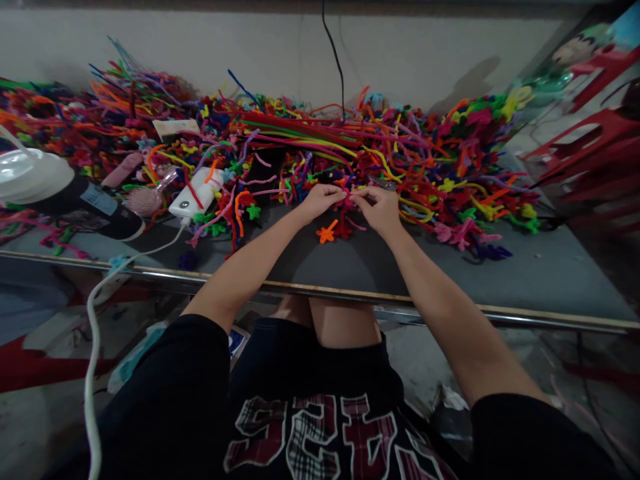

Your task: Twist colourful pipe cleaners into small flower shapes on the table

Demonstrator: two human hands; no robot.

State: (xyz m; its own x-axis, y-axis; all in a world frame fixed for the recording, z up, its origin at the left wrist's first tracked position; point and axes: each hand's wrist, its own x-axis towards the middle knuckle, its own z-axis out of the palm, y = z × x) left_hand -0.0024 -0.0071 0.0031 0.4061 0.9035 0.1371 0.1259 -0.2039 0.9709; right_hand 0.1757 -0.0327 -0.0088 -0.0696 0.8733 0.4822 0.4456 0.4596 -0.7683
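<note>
My left hand [320,199] and my right hand [381,207] meet over the dark table [525,280], fingers pinched together on a small pink pipe-cleaner piece [347,198] between them. Just below them lie an orange pipe-cleaner flower [327,233] and a red one [343,231]. A big heap of coloured pipe cleaners [310,143] and finished flowers spreads across the table behind the hands.
At the left lie a white power bank [196,193] with a white cable [93,347], a pink hairbrush [147,199] and a white fan [30,175]. Red plastic chairs [590,143] stand at the right. The table's metal edge [320,293] runs in front of my knees.
</note>
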